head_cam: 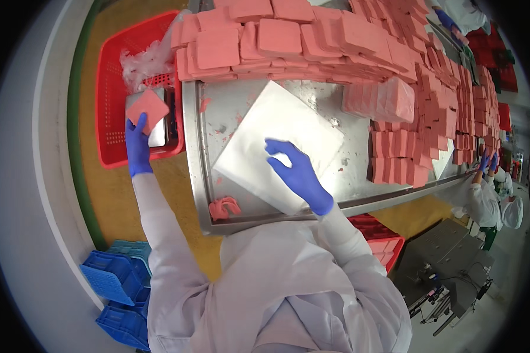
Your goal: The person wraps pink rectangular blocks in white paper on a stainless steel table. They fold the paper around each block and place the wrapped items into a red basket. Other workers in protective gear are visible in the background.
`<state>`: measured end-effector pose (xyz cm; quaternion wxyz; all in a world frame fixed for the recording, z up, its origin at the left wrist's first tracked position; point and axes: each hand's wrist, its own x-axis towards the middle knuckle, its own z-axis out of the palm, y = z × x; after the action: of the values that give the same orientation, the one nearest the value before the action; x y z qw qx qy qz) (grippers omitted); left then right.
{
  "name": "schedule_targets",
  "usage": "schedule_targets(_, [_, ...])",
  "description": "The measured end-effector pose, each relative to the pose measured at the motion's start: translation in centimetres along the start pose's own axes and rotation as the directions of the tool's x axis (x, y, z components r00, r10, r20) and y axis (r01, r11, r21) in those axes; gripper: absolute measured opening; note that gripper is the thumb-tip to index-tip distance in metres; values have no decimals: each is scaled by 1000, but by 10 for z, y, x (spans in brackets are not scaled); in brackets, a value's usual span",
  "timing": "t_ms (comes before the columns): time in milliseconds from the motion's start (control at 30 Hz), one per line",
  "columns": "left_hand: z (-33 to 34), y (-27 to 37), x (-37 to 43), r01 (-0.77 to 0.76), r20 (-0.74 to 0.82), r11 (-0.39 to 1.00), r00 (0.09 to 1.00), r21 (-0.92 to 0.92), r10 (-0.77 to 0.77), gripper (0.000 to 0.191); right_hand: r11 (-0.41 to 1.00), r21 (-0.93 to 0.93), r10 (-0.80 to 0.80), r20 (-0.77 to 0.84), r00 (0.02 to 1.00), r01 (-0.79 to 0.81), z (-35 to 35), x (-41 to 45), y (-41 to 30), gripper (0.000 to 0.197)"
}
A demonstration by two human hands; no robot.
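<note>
My left hand (138, 143), in a blue glove, holds a square pink slice (149, 109) by its lower corner. The slice is over a metal-topped device (158, 134), perhaps a scale, in a red plastic basket (104, 106). Also gloved in blue, my right hand (291, 170) is above a stack of white sheets (274, 119) on the steel table, fingers curved apart and holding nothing. Whether it touches the sheets I cannot tell. Clear film wraps a row of slices (377, 99) at the right. A torn pink scrap (224, 207) lies in the table's near left corner.
Many stacked pink slices (282, 39) line the far side and right of the steel table (212, 227). Clear plastic film (148, 64) hangs in the red basket. Blue crates (115, 276) stand at lower left. A red crate (386, 245) is under the table. Co-workers (486, 194) stand at right.
</note>
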<state>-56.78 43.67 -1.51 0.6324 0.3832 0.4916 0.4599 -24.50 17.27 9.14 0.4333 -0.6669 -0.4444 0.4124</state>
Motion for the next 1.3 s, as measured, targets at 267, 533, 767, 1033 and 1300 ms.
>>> schedule_targets(267, [200, -16, -237, 245, 334, 952, 895, 184, -295, 52, 762, 599, 275, 41, 961, -244, 6, -8, 31, 47])
schedule_targets(533, [213, -98, -307, -720, 776, 312, 622, 620, -108, 24, 751, 602, -133, -264, 955, 271, -93, -30, -111, 39])
schedule_targets(767, [215, -92, -287, -697, 777, 378, 620, 609, -111, 13, 910, -414, -39, -138, 990, -21, -63, -70, 106, 76])
schedule_targets(1033, [236, -59, -275, -740, 795, 304, 593, 600, -128, 24, 905, -329, -306, -63, 950, 270, -92, -78, 115, 12])
schedule_targets(1300, [280, -106, -216, -649, 557, 147, 731, 747, 394, 45, 725, -677, -87, 100, 991, 132, -65, -70, 100, 50])
